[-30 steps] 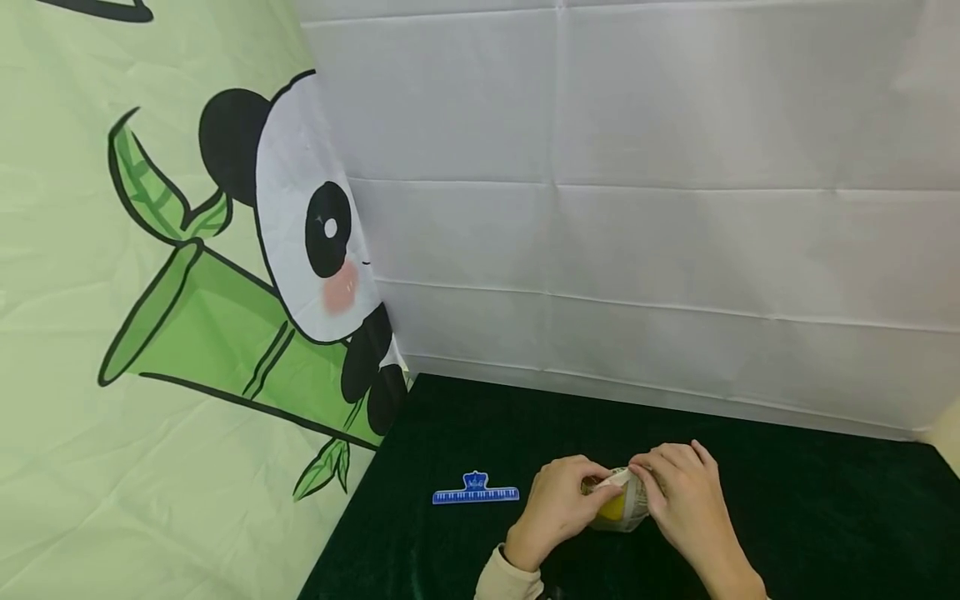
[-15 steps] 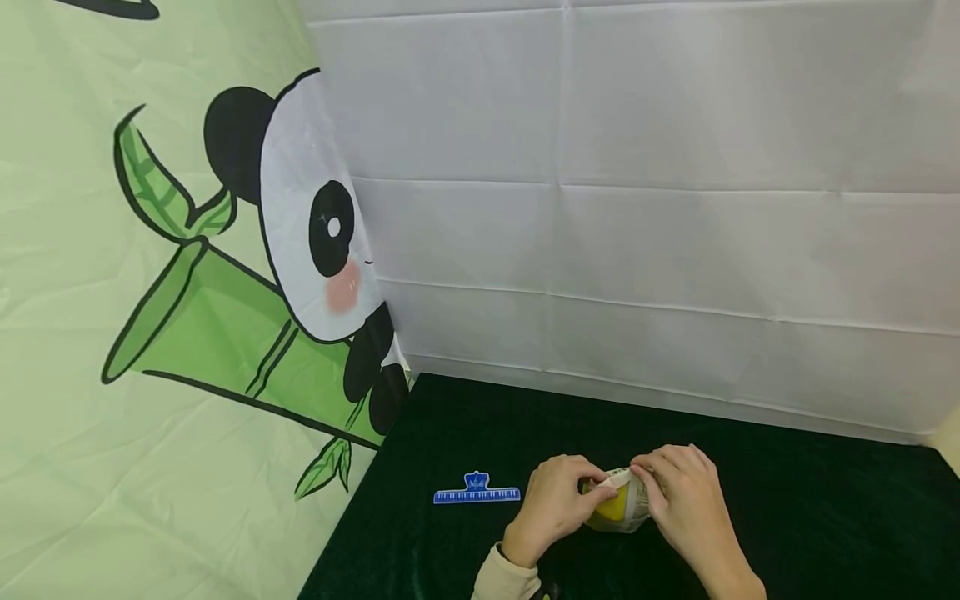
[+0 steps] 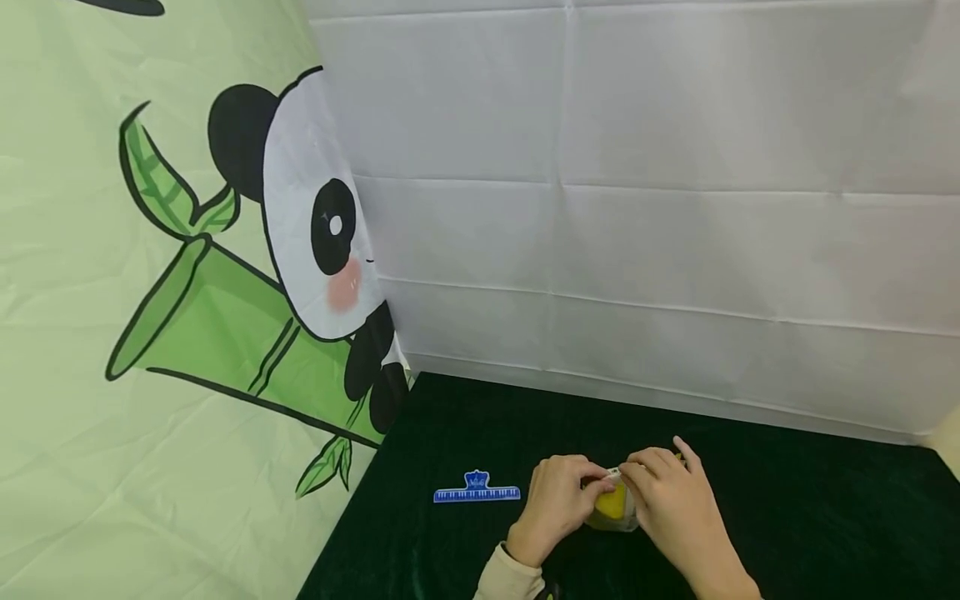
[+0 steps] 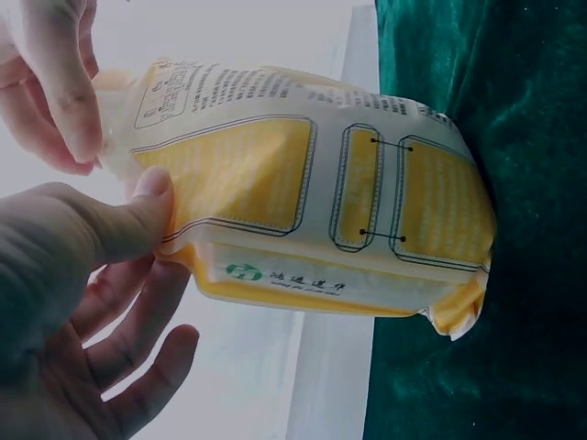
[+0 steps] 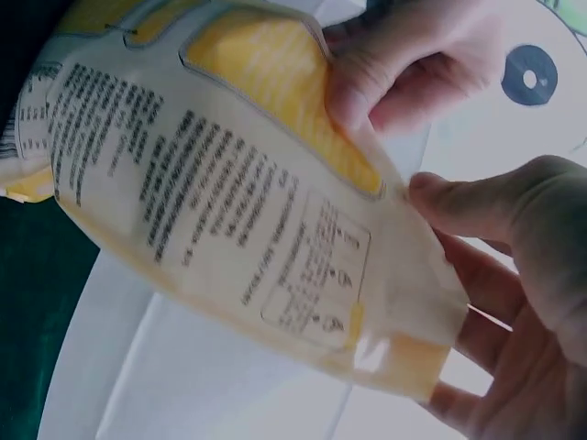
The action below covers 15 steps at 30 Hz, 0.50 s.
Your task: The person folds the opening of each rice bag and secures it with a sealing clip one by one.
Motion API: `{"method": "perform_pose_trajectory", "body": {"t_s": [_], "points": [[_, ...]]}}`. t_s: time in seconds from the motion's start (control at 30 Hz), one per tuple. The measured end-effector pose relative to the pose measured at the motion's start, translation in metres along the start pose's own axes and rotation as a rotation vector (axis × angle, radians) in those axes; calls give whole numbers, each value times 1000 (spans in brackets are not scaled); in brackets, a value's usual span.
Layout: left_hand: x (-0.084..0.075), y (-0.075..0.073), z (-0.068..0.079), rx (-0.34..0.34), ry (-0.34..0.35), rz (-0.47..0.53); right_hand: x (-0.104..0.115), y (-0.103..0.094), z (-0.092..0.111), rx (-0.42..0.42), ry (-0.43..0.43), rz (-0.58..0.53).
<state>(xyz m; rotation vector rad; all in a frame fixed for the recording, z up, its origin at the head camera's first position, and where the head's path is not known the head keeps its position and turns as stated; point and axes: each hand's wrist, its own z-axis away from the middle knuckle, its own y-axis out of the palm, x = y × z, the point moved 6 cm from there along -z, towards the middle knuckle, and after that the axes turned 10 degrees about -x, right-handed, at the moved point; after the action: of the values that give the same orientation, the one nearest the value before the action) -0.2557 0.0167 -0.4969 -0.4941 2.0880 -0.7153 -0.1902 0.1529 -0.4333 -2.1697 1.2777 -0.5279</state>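
A yellow and white printed plastic bag stands upright on the dark green cloth, its lower part bulging. My left hand pinches the top edge between thumb and finger, on the left side. On the other side of the same edge, my right hand grips with thumb and fingers, one finger sticking up. In the left wrist view the bag shows its yellow panels and a green logo. The right wrist view shows rows of small print and the flattened top of the bag, with the thumb pressed on its edge.
A blue clip with a piano-key pattern lies on the cloth to the left of my hands. Behind the table hangs a creased white sheet. A green panda-printed cloth hangs along the left side.
My right hand has moved slightly left, closer to the left hand, and one of its fingers has lifted. The left hand keeps its pinch on the bag. The clip has stayed put.
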Motion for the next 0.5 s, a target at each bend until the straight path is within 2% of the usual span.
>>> {"method": "perform_pose_trajectory", "body": {"t_s": [0.17,0.3,0.5], "points": [[-2,3,2,-6,50,-23,5,12,3,79,-8,46],[-3,2,2,5,59,-33,6,16,4,93,7,70],[1,-4,0,89,-53,-58,4,17,3,60,4,75]]}}
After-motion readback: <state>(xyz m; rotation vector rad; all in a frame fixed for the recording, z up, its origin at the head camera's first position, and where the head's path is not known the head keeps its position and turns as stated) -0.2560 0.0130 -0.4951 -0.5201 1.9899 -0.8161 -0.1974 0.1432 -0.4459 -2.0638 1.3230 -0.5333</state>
